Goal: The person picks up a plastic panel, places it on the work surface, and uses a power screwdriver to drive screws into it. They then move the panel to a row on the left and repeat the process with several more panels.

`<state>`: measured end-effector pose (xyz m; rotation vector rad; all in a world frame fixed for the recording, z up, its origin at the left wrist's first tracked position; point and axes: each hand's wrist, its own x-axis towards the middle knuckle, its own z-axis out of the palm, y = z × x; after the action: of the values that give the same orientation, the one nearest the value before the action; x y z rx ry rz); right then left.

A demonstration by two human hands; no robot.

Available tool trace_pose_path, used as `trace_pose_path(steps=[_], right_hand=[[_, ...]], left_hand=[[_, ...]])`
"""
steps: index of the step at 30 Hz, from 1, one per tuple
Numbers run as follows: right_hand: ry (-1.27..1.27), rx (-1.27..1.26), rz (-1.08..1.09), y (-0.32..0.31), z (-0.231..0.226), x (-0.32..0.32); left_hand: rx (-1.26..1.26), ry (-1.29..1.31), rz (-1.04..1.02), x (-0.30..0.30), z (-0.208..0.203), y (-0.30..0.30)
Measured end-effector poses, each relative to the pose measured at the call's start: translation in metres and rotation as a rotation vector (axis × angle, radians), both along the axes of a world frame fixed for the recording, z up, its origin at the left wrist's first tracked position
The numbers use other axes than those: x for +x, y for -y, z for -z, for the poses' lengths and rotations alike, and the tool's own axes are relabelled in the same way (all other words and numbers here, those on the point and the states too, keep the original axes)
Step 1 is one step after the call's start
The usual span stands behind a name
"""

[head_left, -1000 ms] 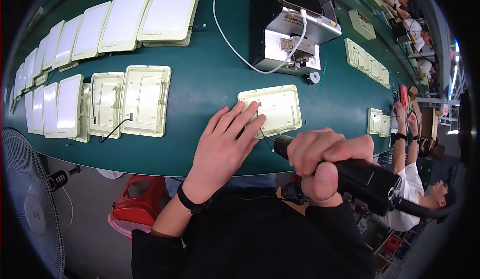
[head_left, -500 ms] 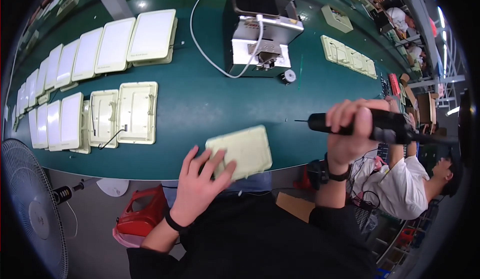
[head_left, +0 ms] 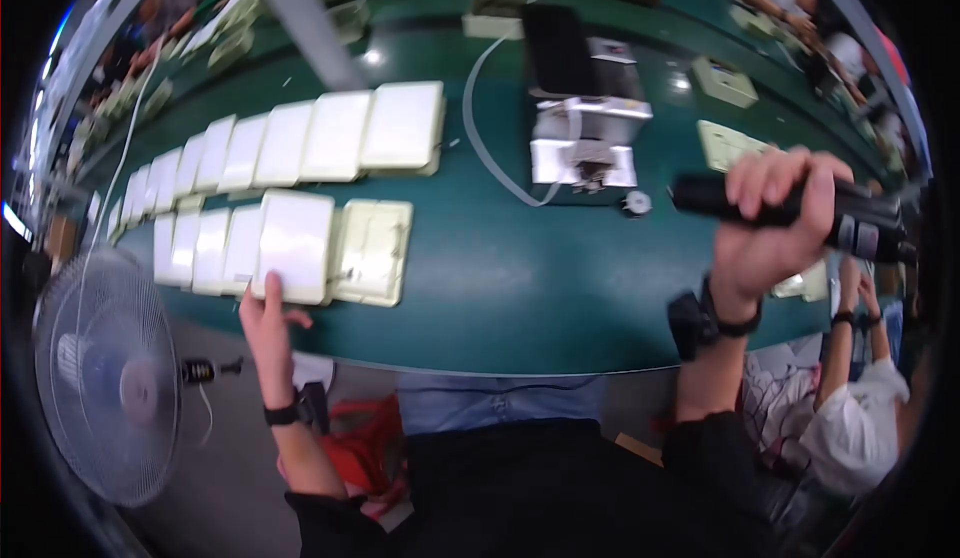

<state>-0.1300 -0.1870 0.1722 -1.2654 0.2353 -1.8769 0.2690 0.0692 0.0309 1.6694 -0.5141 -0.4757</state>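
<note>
My left hand [head_left: 268, 333] is at the lower edge of a white-faced rectangular panel [head_left: 297, 243], its index fingertip touching the panel's near-left corner and its thumb spread away. This panel lies face up at the right end of the nearer row, beside a cream back housing [head_left: 373, 253] whose inner side shows. My right hand [head_left: 775, 213] is wrapped round a black electric screwdriver [head_left: 705, 196], held raised above the right side of the green table [head_left: 500, 288]. The screwdriver points left and is blurred; its bit cannot be made out.
A farther row of white panels [head_left: 335, 138] stretches left. At the back stand a metal machine [head_left: 600, 118] with a black screen device [head_left: 560, 50] and a small round knob-like part [head_left: 635, 204]. A fan [head_left: 110, 378] stands left; a co-worker's arms [head_left: 850, 328] show at right.
The panel has gone from in front of me to the left row, now face up. My left hand moved left with it. My right hand still holds the screwdriver; the whole view has shifted left.
</note>
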Motion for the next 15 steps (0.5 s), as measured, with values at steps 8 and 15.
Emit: trace_pose_path(steps=[8, 15], right_hand=[[-0.023, -0.250, 0.282, 0.071, 0.002, 0.013], [-0.005, -0.244, 0.017, 0.001, -0.004, -0.065]], left_hand=[[0.472, 0.465, -0.100, -0.024, -0.023, 0.016], [0.259, 0.928, -0.133, -0.083, -0.053, 0.044]])
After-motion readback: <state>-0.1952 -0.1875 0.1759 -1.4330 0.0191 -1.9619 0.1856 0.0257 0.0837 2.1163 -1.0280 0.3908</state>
